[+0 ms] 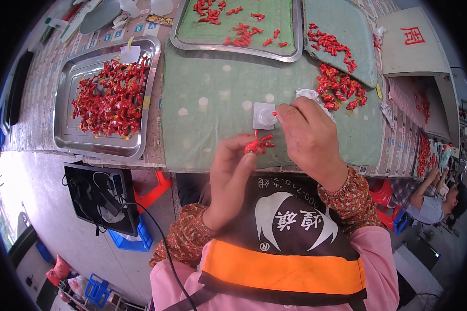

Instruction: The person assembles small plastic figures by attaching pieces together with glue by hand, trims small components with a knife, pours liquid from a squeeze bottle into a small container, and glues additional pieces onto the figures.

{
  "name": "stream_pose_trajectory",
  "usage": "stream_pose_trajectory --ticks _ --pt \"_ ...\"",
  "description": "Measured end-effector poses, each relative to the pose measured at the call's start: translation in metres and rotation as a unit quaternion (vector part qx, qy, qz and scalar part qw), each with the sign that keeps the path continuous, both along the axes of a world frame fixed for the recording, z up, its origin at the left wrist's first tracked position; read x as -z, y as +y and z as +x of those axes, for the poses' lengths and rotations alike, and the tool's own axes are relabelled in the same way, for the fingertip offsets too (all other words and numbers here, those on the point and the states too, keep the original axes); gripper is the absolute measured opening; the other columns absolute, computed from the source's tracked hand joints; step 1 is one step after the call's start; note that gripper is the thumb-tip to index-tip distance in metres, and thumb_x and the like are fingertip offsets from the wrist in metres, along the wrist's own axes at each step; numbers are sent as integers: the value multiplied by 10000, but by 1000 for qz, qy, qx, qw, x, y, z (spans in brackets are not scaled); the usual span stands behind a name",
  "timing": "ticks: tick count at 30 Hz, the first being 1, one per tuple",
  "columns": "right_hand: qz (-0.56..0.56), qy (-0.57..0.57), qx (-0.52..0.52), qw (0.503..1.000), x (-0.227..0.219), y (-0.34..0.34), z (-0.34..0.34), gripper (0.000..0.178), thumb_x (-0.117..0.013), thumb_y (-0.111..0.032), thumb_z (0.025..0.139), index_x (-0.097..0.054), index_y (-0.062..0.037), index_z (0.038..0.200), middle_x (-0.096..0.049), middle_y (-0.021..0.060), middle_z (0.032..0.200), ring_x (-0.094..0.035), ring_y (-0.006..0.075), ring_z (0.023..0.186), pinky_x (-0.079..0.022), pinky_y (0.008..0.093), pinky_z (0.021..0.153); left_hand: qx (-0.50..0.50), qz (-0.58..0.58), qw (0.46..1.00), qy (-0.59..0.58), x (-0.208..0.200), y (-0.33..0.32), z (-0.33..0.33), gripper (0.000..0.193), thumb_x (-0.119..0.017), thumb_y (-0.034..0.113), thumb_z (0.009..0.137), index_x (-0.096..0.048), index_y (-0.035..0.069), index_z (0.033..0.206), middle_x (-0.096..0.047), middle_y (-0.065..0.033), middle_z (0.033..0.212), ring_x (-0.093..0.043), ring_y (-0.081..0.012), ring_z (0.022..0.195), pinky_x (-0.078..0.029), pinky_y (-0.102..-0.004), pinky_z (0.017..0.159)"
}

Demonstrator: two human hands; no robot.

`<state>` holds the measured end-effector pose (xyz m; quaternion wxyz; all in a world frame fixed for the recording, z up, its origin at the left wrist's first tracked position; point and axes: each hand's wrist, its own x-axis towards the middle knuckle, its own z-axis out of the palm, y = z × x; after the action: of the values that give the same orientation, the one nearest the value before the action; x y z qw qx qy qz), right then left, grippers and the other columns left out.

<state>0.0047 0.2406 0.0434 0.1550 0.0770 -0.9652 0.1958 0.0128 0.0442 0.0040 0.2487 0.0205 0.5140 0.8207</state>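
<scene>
My left hand (228, 176) is closed, pinching a small glossy red figurine piece (251, 147) between thumb and fingers. To its right, my right hand (314, 140) is also closed, with a tiny red piece (275, 113) at its fingertips. That tiny piece is beside a small round white dish (265, 116) on a pale square; whether they touch I cannot tell. Several loose red limb-like pieces (267, 139) lie on the green cloth (207, 88), just behind my left fingertips. A crumpled white tissue (308, 94) shows behind my right hand.
On the left, a metal tray (62, 124) holds a heap of red and yellow figurines (111, 98). Another metal tray (238, 51) with scattered red pieces is at the back. Red figurines (337, 85) lie beside the grey-green board (342, 23). Far right, another person (433, 194) sits working.
</scene>
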Motion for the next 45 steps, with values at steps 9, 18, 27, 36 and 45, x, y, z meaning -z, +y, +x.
stream_pose_trajectory --ticks 9,18,27,36,45 --pt "25 -34 -19 999 -11 0 0 231 -755 40 790 -677 -15 1001 -581 122 904 -624 323 795 -502 422 674 -1 -37 999 -8 1 -2 -5 271 -601 164 1062 -580 48 1306 -636 -20 1105 -535 -47 844 -478 -204 753" --pt "-8 -5 -11 1000 -5 -1 -6 170 -758 21 817 -687 -14 967 -589 118 859 -629 317 743 -499 416 644 12 -13 1000 -13 4 -4 -5 252 -624 71 1024 -615 51 1275 -614 5 1103 -521 -44 877 -447 -208 716" --pt "-23 -11 -17 1000 -6 3 -3 167 -756 28 820 -692 -7 970 -605 116 849 -644 291 735 -494 383 626 7 -22 1000 -21 4 -3 -6 249 -633 96 1032 -610 57 1277 -640 -7 1107 -556 -42 863 -498 -202 743" --pt "-599 -291 95 740 -3 26 13 111 -700 -97 970 -703 11 993 -649 8 796 -605 81 617 -520 245 540 2 4 999 -48 1 -2 -2 264 -640 75 1018 -601 50 1278 -656 -34 1168 -588 -71 969 -505 -243 807" --pt "-767 -344 110 530 7 19 35 148 -727 -130 957 -705 1 1021 -665 19 842 -648 83 653 -572 248 552 30 2 998 -49 -4 4 1 209 -648 115 1025 -581 49 1212 -708 -97 1160 -664 -118 949 -560 -293 865"
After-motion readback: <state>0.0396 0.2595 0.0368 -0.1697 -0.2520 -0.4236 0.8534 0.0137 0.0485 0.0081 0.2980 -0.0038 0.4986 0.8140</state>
